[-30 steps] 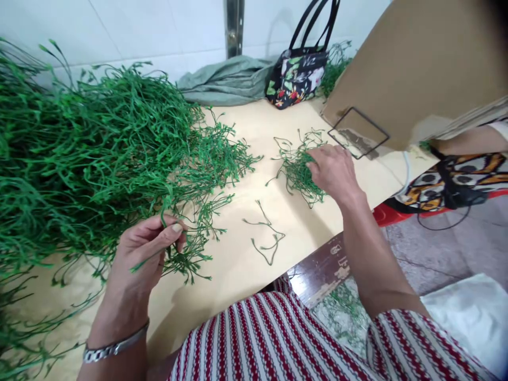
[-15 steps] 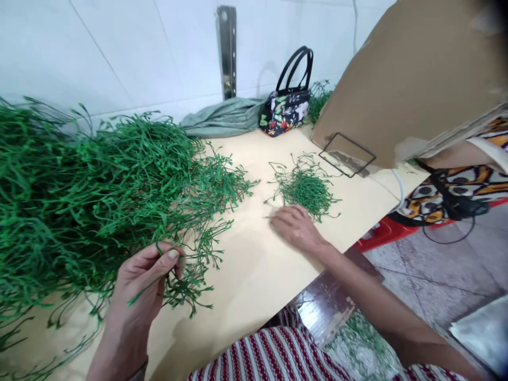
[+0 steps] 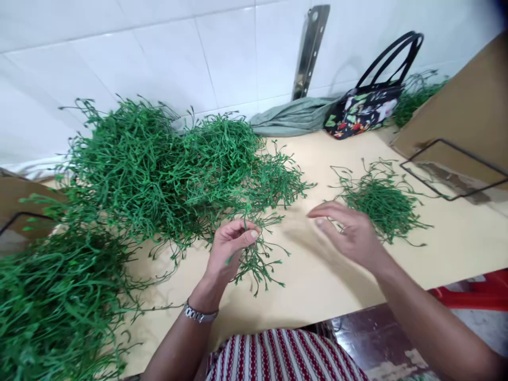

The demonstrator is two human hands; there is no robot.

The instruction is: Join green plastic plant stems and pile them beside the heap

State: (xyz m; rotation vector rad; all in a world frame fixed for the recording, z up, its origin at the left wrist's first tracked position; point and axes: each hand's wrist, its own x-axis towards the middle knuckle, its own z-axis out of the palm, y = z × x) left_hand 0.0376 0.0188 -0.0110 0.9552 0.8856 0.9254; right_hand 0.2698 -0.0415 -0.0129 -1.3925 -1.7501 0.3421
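Note:
Thumb and fingertips of my left hand point(image 3: 229, 247) are pinched on a thin green plastic stem, one end of which pokes out below the thumb. Beside that hand, loose branched green sprigs point(image 3: 260, 264) spread over the table. My right hand point(image 3: 351, 233) hovers over the tabletop with thumb and fingers apart, holding nothing. Just beyond it lies a small heap of green stems point(image 3: 383, 203). Behind my left hand rises a large tangled pile of green plastic sprigs point(image 3: 146, 169).
Another green pile point(image 3: 51, 307) fills the near left of the cream table point(image 3: 309, 296). Along the wall lie a grey-green cloth point(image 3: 293, 117) and a floral handbag point(image 3: 363, 111). A cardboard box point(image 3: 464, 106) with a wire frame point(image 3: 440, 196) stands at right.
The view has swung left. My right hand has lifted away from beside the small heap and come nearer my left hand, which still pinches the green stem.

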